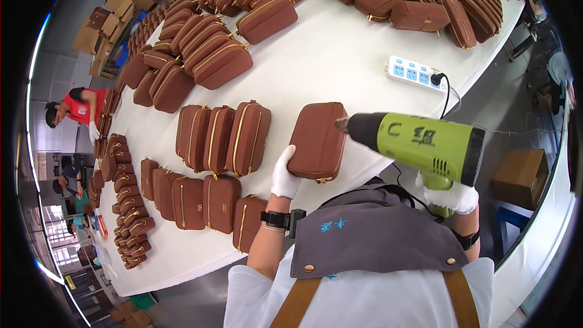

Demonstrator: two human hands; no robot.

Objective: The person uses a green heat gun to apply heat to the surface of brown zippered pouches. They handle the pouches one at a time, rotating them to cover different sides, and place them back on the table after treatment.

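Note:
My left hand [285, 175], in a white glove, grips the lower left edge of a brown zippered bag [317, 136] and tilts its flat face up above the white table. In my right hand [452, 194], also gloved, is the handle of a green heat gun [425, 144]. The gun's black front and metal nozzle point left at the bag's right edge, very close to it; whether they touch I cannot tell. A few similar brown bags [248, 136] with gold zippers stand upright just left of the held one.
Many more brown bags [218, 61] crowd the white table [340, 42] at the left and far side. A white power strip [416, 74] with a black plug lies near the right edge. Beyond that edge a cardboard box [519, 176] sits low. A person in red [84, 106] works at the far left.

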